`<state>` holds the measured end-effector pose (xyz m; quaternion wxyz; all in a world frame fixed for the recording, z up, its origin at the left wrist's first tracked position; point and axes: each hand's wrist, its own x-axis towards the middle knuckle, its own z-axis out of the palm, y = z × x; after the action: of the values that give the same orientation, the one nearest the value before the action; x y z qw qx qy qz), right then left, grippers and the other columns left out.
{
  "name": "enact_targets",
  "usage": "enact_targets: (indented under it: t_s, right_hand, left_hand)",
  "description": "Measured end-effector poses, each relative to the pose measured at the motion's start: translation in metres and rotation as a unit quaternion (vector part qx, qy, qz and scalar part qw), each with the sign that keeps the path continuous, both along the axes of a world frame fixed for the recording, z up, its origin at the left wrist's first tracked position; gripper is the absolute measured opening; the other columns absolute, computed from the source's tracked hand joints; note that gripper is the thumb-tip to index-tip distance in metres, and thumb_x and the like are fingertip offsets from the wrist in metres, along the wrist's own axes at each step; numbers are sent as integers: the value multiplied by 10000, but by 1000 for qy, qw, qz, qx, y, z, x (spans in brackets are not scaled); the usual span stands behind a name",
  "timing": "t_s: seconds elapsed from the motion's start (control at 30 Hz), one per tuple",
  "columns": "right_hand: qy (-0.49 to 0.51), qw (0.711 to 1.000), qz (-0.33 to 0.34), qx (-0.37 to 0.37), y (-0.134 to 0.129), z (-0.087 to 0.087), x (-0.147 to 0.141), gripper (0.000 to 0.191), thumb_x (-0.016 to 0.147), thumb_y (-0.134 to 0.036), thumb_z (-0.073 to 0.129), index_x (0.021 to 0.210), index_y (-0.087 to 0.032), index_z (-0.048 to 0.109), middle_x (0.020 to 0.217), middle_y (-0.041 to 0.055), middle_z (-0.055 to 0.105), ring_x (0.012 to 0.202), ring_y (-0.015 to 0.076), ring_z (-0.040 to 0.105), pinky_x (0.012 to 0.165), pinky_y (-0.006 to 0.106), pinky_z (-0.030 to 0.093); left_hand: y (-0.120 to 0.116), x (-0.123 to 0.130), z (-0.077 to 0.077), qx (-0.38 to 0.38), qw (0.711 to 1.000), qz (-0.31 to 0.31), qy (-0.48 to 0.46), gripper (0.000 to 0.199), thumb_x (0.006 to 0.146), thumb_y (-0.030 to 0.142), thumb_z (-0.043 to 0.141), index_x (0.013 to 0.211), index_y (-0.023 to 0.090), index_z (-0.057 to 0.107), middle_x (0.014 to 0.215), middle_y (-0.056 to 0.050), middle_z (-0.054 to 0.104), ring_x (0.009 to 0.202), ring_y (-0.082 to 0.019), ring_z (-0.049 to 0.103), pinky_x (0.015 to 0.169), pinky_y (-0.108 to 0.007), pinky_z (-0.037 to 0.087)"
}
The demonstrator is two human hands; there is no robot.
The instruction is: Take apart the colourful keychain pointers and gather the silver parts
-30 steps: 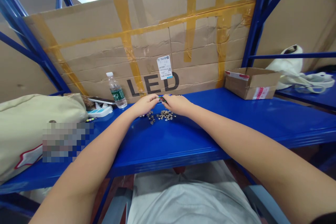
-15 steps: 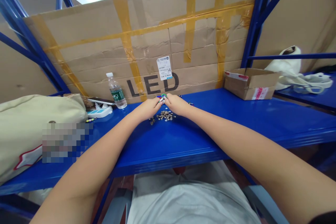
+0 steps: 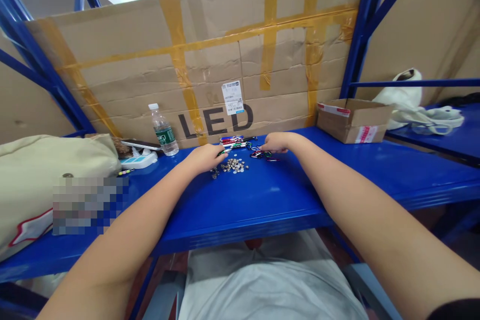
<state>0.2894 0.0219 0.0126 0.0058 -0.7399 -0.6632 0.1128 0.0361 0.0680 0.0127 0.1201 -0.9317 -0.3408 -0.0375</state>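
Blue shelf point(image 3: 262, 200) | left hand point(image 3: 204, 156) fingers pinch small pen point(image 3: 226, 150) | right hand point(image 3: 275, 142) fingers curled on clips point(image 3: 259, 153), grip unclear

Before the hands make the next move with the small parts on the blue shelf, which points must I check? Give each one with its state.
1. Left hand beside the pile of small metal discs: ok.
2. Right hand at the small clips: ok.
3. Whether either hand grips a part: cannot tell.
4. Colored pen-like sticks lie together near the cardboard: ok.
5. Water bottle upright, apart from the hands: ok.
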Motion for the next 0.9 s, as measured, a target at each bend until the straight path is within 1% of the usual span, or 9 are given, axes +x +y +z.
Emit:
enact_targets:
  t_s: [0.1,0.17,0.23,0.33,0.5,0.67,0.73,0.8,0.9]
  right_hand:
    - [3,995,-43,94,-2,2,0,397,885,-447,453,711,-138,631,550,66,550,520,157,513,518,281,382]
    - [71,986,-42,147,-2,3,-6,405,921,-435,396,722,-150,605,559,54,535,503,133,479,500,262,368]
    - [196,972,-25,124,-2,1,-17,446,947,-460,311,726,-167,565,518,13,473,434,105,403,447,245,332]
    - [359,932,-15,50,-4,-6,-45,466,953,-500,241,706,-189,484,460,-47,343,364,78,282,386,220,251]
    - [488,872,-15,32,-5,-17,-81,395,958,-451,269,647,-212,314,452,-77,244,351,63,188,367,204,152]
    - [548,836,-15,12,-4,-19,-80,327,959,-328,265,654,-214,293,456,-83,223,361,67,156,378,204,129]
    - [547,836,-1,40,-5,-20,-79,326,960,-314,264,651,-214,292,460,-83,217,374,71,153,390,213,138]
    - [513,855,5,76,-5,-20,-81,322,958,-299,271,654,-210,327,463,-77,234,389,79,178,410,226,164]
    - [371,909,23,189,-6,-18,-83,326,947,-255,302,655,-190,430,491,-33,375,468,105,335,490,242,260]
  left_hand:
    - [2,0,-1,-1,1000,-4,-5,406,936,447,304,1066,188,589,992,-108,684,879,-257,637,674,-308,453]
    - [0,1,-1,6,1000,-12,-14,402,939,451,311,1089,187,574,1008,-110,681,892,-261,639,678,-311,453]
    - [-3,4,-1,24,999,-15,-25,379,941,441,333,1131,189,543,1001,-102,682,890,-257,643,672,-307,451]
    - [-8,8,-4,68,997,-21,-33,344,951,404,352,1164,182,503,990,-91,685,893,-247,648,658,-296,449]
    - [-12,12,-9,150,987,-44,-24,292,959,364,367,1085,161,535,1028,-96,684,878,-227,658,674,-292,454]
    - [-11,15,-11,181,981,-67,-29,300,963,349,362,1009,151,583,961,-113,691,884,-224,653,709,-296,453]
    - [-10,15,-12,150,985,-65,-58,303,962,345,359,1013,156,590,992,-111,683,882,-221,647,717,-296,450]
    - [-7,15,-14,76,989,-67,-110,335,964,350,330,971,161,606,957,-93,680,850,-212,637,704,-288,446]
    - [0,13,-17,-129,968,-62,-208,475,966,424,234,857,156,611,643,-31,598,622,-168,577,589,-261,427]
